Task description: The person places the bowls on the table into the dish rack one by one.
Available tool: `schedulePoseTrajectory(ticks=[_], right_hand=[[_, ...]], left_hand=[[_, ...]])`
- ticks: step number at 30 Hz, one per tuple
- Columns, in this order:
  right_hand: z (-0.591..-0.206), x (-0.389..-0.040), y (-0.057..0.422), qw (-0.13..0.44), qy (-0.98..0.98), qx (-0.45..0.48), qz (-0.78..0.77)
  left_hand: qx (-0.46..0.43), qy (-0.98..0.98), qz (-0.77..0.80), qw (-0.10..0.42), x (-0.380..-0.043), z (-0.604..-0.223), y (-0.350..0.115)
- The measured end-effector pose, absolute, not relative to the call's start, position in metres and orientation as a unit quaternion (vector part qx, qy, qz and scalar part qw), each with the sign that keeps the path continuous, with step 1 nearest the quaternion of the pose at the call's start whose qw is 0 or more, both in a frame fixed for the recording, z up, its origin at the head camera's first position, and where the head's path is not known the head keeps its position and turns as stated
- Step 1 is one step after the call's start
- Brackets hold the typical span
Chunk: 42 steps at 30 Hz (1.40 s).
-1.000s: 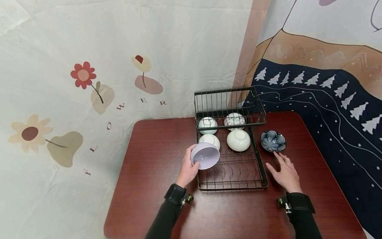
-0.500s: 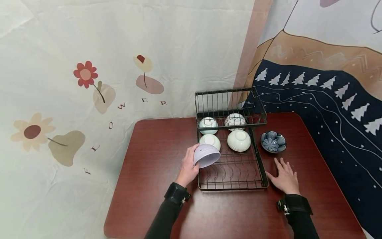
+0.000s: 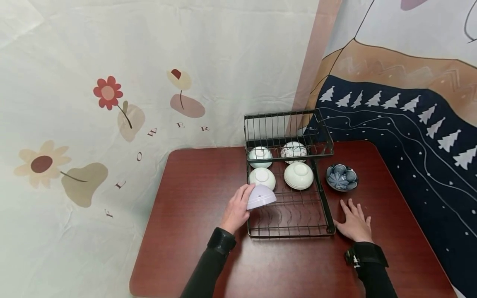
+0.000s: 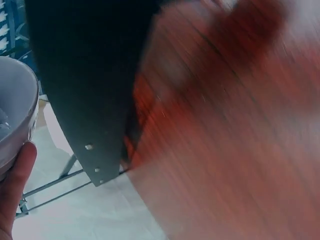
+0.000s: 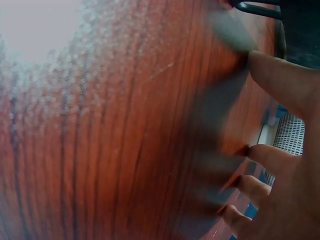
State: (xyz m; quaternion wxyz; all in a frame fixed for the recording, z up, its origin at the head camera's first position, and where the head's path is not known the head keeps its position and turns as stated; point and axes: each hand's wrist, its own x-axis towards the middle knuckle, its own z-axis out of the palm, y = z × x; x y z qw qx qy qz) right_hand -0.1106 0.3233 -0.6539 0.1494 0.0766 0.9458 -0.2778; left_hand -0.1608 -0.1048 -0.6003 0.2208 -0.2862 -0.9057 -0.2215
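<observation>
My left hand (image 3: 235, 210) grips a lavender bowl (image 3: 262, 196) by its side, its base turned up and its mouth down. The bowl is over the left part of the black dish rack (image 3: 288, 236), just in front of an upturned white bowl (image 3: 262, 177). In the left wrist view, part of the lavender bowl (image 4: 17, 107) shows at the left edge with one finger (image 4: 19, 175) along its outside. My right hand (image 3: 355, 223) is on the table to the right of the rack, fingers spread; in the right wrist view its fingertips (image 5: 254, 150) touch the wood.
Upturned on the rack are a stacked-looking cream bowl (image 3: 298, 175), a pale bowl (image 3: 260, 156) and a patterned bowl (image 3: 294, 150) beneath the upper tier (image 3: 288, 157). A dark blue petal-patterned bowl (image 3: 341, 178) sits on the red-brown table (image 3: 201, 186) at the right. Printed cloth (image 3: 208, 62) hangs behind.
My left hand has turned the lavender bowl from mouth facing me to mouth down. My right hand has drawn back from the dark blue bowl toward the table's front.
</observation>
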Motion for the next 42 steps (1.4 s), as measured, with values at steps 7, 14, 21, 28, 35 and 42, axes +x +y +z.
schedulePoseTrajectory(ticks=[7,14,21,28,35,42], right_hand=[[-0.658,-0.111,0.324,0.146,0.947,0.074,-0.277],[-0.658,-0.111,0.324,0.143,0.948,0.075,-0.275],[-0.657,-0.112,0.323,0.141,0.948,0.074,-0.277],[-0.655,-0.112,0.323,0.138,0.948,0.076,-0.278],[-0.656,-0.111,0.322,0.132,0.948,0.076,-0.278],[-0.654,-0.111,0.322,0.133,0.948,0.076,-0.279]], left_hand=[[-0.338,-0.902,-0.075,0.257,-0.163,-0.607,-0.107],[-0.370,-0.888,0.017,0.274,-0.165,-0.611,-0.104],[-0.377,-0.878,0.045,0.293,-0.166,-0.616,-0.096],[-0.379,-0.875,0.051,0.298,-0.165,-0.622,-0.090],[-0.383,-0.876,0.057,0.289,-0.167,-0.626,-0.087],[-0.378,-0.878,0.071,0.287,-0.165,-0.629,-0.087]])
